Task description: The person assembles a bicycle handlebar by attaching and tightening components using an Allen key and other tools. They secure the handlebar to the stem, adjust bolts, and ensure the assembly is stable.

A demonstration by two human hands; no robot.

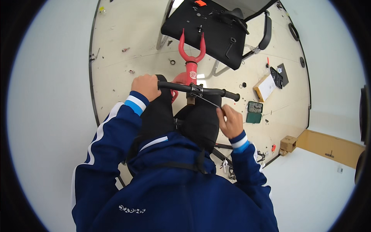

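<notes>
A black handlebar [176, 86] spans the middle of the frame, just above centre, crossing over the person's dark-trousered legs, with a clamp [197, 89] at its middle. The left hand [146, 88] is wrapped around the bar's left end. The right hand [230, 120], right of centre, has its fingers closed on a thin metal rod [208, 101] that slants up leftward to the clamp; whether its tip is seated there I cannot tell. Above the clamp, a red fork [192, 58] points its two prongs toward the top of the frame. Beyond it, at upper centre, stands a black chair [174, 24] with a dark wrench [230, 47] on its seat. At right on the pale floor [131, 34] lie a white-topped box [266, 87] and, below it, an opened green case [254, 118].
</notes>
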